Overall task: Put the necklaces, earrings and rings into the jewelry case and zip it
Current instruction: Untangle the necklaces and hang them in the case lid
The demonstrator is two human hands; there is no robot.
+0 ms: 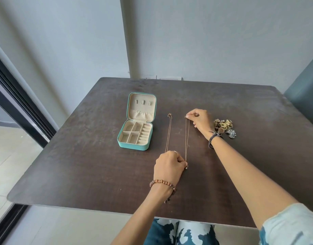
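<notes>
A teal jewelry case (124,145) lies open on the dark table (99,170), its beige lid upright and its compartments bare. Two thin gold necklaces lie stretched out to its right. My right hand (200,121) pinches the far end of the right necklace (187,138), and my left hand (169,166) pinches its near end by the small pendant. The left necklace (168,131) lies loose, its near end hidden under my left hand. A heap of earrings and rings (224,128) sits just right of my right hand.
The table stands against a pale wall. A dark window frame (19,106) runs along the left, and a blue-grey chair back (307,96) shows at the right edge. My patterned lap is under the near table edge.
</notes>
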